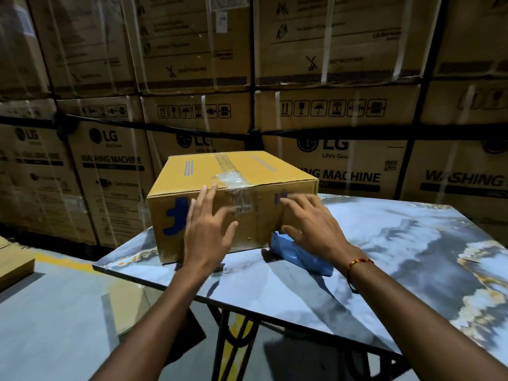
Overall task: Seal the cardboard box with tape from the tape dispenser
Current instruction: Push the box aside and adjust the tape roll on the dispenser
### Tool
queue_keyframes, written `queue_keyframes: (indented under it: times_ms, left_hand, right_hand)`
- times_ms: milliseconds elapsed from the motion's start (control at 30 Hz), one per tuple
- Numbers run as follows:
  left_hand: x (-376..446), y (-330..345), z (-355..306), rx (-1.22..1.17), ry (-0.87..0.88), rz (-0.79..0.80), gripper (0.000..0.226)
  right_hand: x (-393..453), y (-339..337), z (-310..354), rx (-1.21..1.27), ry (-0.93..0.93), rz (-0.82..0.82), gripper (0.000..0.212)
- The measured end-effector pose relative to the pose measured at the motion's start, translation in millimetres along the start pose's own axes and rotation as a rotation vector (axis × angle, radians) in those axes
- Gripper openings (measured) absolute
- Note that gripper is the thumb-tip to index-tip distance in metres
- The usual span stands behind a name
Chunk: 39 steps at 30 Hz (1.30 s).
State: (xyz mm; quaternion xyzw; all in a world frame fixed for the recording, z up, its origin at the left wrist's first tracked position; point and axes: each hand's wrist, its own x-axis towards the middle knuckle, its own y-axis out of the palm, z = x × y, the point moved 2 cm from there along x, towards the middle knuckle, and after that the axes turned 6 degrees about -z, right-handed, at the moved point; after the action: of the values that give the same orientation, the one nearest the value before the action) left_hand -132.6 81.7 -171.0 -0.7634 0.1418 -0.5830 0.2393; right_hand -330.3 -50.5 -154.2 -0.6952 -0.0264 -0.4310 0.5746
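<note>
A closed yellow-brown cardboard box [233, 188] with blue markings stands at the far left corner of the marble-patterned table [384, 257]. Clear tape [233, 182] runs along its top seam and hangs wrinkled over the near face. My left hand [209, 229] lies flat against that near face with fingers spread, just left of the tape. My right hand [310, 224], fingers apart, hovers at the box's near right corner, above the blue tape dispenser [299, 254]. The dispenser lies on the table against the box, partly hidden under my right hand. Both hands are blurred.
Tall stacks of strapped washing machine cartons [343, 119] wall off the far side. A low cardboard box [13, 265] sits on the floor at the left. The table's near edge [247, 309] runs diagonally above black metal legs and a grey floor with yellow lines.
</note>
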Motion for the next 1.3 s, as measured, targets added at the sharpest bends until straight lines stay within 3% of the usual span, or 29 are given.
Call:
queue_keyframes:
  times_ms: [67, 100, 200, 333, 400, 500, 667, 833, 1033, 1200, 1300]
  left_hand:
    - [-11, 7, -17, -0.142, -0.046, -0.033, 0.007]
    - [-15, 13, -25, -0.210, -0.077, -0.021, 0.005]
    - [-28, 32, -42, -0.412, -0.217, 0.082, 0.018]
    - [-45, 57, -43, -0.705, -0.619, 0.211, 0.036]
    - [-47, 62, -39, -0.775, -0.721, 0.266, 0.036]
    - [-46, 60, -32, -0.800, -0.718, 0.285, 0.017]
    - [-48, 57, -31, -0.825, -0.741, 0.296, 0.038]
    - [-47, 60, -30, -0.868, -0.751, 0.284, 0.040]
    - [-50, 55, -44, -0.925, -0.715, 0.407, 0.019]
    - [-54, 50, -54, -1.001, -0.697, 0.600, 0.015]
    - [-56, 52, -58, -1.051, -0.713, 0.667, 0.016]
  right_hand:
    - [-14, -2, -7, -0.026, 0.111, 0.036, 0.045]
    - [-20, -2, -10, -0.050, 0.150, 0.055, 0.039]
    - [-34, -5, -13, -0.092, 0.204, 0.104, 0.037]
    - [-45, 0, -11, -0.126, 0.203, 0.166, 0.039]
    - [-46, 3, -10, -0.128, 0.210, 0.176, 0.037]
    - [-45, 7, -9, -0.113, 0.216, 0.194, 0.035]
    - [-46, 13, -5, -0.001, 0.164, 0.241, 0.042]
    - [-60, 9, -9, 0.071, 0.120, 0.101, 0.071]
    - [-80, 3, -18, -0.115, -0.067, -0.028, 0.085]
    - [-94, -6, -32, 0.008, -0.050, -0.013, 0.081]
    - [-105, -10, -41, 0.222, 0.077, 0.053, 0.068]
